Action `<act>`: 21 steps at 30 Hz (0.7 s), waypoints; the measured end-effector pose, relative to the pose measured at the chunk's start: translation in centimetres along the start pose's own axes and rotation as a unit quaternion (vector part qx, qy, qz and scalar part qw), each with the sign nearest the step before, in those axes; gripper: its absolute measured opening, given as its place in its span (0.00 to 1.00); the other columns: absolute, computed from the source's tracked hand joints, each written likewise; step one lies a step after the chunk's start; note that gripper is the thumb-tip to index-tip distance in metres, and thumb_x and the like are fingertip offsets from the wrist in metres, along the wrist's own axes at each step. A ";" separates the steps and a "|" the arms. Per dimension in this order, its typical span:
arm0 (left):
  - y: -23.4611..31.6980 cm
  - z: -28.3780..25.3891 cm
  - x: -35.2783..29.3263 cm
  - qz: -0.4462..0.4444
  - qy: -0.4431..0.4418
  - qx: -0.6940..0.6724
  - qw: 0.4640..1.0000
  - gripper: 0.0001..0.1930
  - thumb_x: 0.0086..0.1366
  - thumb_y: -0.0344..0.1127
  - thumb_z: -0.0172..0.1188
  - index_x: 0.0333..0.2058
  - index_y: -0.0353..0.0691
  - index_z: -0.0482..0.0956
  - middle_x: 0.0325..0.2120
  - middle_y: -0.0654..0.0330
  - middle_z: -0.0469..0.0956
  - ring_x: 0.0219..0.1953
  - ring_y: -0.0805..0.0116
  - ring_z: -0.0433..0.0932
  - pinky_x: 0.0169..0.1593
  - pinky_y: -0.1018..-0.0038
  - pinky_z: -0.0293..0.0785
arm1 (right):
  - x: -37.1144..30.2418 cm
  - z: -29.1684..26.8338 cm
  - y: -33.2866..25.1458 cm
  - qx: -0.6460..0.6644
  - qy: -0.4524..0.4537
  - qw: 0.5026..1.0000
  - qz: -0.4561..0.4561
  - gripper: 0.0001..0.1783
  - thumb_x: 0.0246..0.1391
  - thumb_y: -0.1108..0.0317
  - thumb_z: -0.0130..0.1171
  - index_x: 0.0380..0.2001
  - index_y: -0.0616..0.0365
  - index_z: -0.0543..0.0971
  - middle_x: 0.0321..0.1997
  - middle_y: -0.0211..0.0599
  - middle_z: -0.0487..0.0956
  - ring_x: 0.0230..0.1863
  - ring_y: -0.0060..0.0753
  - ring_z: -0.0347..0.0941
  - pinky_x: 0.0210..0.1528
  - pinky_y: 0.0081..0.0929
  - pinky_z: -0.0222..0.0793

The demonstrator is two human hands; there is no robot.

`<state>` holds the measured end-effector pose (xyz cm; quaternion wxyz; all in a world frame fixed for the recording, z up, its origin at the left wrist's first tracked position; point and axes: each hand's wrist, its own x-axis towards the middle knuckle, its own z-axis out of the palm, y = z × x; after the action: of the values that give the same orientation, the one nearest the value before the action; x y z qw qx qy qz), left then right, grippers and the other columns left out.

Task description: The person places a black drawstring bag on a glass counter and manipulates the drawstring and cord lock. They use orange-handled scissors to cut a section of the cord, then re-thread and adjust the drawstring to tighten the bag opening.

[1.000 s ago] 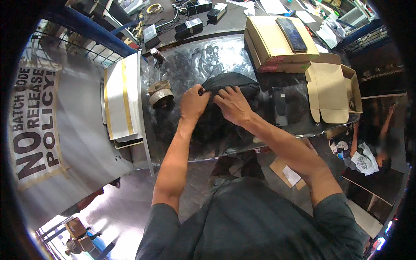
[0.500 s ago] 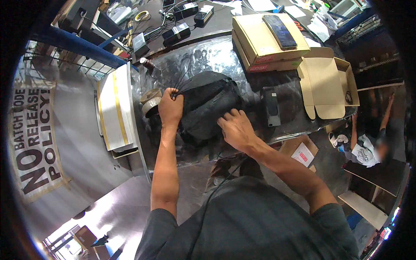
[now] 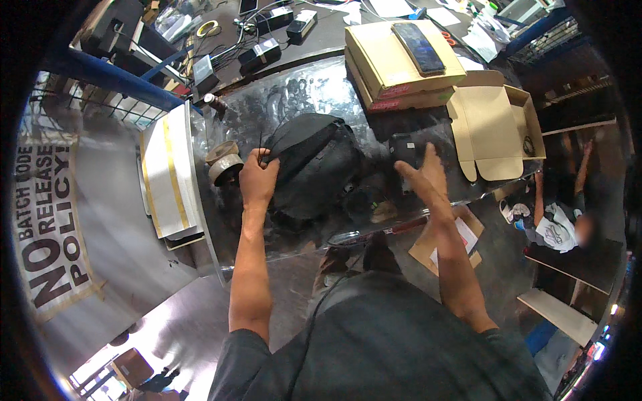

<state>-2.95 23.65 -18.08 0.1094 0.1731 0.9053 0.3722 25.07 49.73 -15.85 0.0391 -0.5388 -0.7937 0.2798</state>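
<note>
A bulky black fabric bag [image 3: 314,170] lies on the dark, plastic-covered table. At its left edge my left hand [image 3: 259,179] is closed, with thin black cords [image 3: 261,139] sticking up from the fist. My right hand [image 3: 428,179] is off the bag, over the table to its right, thumb and fingers apart and nothing in it. Just beyond that hand lies a flat dark device [image 3: 404,146] like a phone, partly hidden by the fingers. Left of my left hand stand rolls of tape [image 3: 226,167].
Two stacked cardboard boxes [image 3: 374,73] with a phone [image 3: 420,47] on top stand at the back right, beside an open cardboard box [image 3: 488,127]. Power adapters [image 3: 261,55] and cables lie behind. A brown bottle [image 3: 215,101] stands at the back left. Another person [image 3: 558,224] is at far right.
My right hand has left the bag and moved right, its fingers opening, to above the dark device. My left hand stays at the bag's left edge. The view has shifted slightly.
</note>
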 end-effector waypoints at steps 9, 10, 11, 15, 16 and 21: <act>1.1 -0.5 -1.4 0.003 -0.021 -0.008 1.000 0.22 0.60 0.42 0.71 0.51 0.41 0.83 0.31 0.60 0.82 0.32 0.67 0.80 0.43 0.68 0.77 | 0.5 2.7 -0.8 -0.027 -0.044 0.998 0.029 0.57 0.44 0.48 0.74 0.73 0.59 0.60 0.65 0.58 0.75 0.67 0.64 0.72 0.67 0.56 0.69; 1.1 -0.4 -1.4 0.005 -0.023 -0.007 1.000 0.22 0.60 0.42 0.71 0.52 0.42 0.83 0.31 0.60 0.82 0.32 0.66 0.80 0.44 0.68 0.77 | 0.6 2.9 -0.6 -0.028 -0.036 0.999 0.027 0.57 0.43 0.49 0.74 0.73 0.59 0.61 0.65 0.57 0.75 0.66 0.64 0.73 0.66 0.56 0.69; 1.0 -0.5 -1.3 0.006 -0.023 -0.005 1.000 0.22 0.60 0.42 0.71 0.52 0.42 0.83 0.31 0.60 0.82 0.33 0.66 0.80 0.44 0.68 0.77 | 0.6 2.9 -1.0 -0.028 -0.029 0.999 0.023 0.56 0.43 0.51 0.73 0.73 0.58 0.61 0.64 0.57 0.76 0.65 0.63 0.73 0.66 0.56 0.70; 0.4 -0.1 -1.4 0.022 -0.017 -0.021 0.999 0.23 0.61 0.43 0.70 0.53 0.42 0.83 0.31 0.60 0.82 0.33 0.65 0.81 0.44 0.66 0.78 | 1.0 1.6 -1.2 -0.001 -0.077 0.996 0.054 0.55 0.42 0.54 0.70 0.73 0.59 0.62 0.65 0.57 0.77 0.65 0.62 0.74 0.67 0.51 0.69; 0.7 0.0 -1.4 0.022 -0.018 -0.021 0.999 0.23 0.61 0.44 0.70 0.53 0.42 0.83 0.31 0.60 0.82 0.33 0.64 0.81 0.44 0.66 0.78 | 1.3 1.6 -0.6 0.007 -0.079 0.995 0.057 0.54 0.42 0.54 0.70 0.73 0.58 0.62 0.65 0.58 0.77 0.66 0.62 0.74 0.68 0.50 0.69; 0.8 0.4 -1.3 0.022 -0.030 -0.018 0.999 0.22 0.60 0.43 0.71 0.52 0.42 0.83 0.29 0.60 0.81 0.31 0.67 0.79 0.42 0.69 0.76 | 2.0 1.0 1.0 0.041 -0.081 0.996 0.023 0.54 0.41 0.54 0.69 0.73 0.57 0.64 0.67 0.60 0.76 0.67 0.60 0.74 0.69 0.46 0.68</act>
<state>-1.45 23.85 -17.71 0.1317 0.2024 0.8904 0.3858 24.73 51.32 -17.68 -0.0094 -0.5301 -0.7696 0.3558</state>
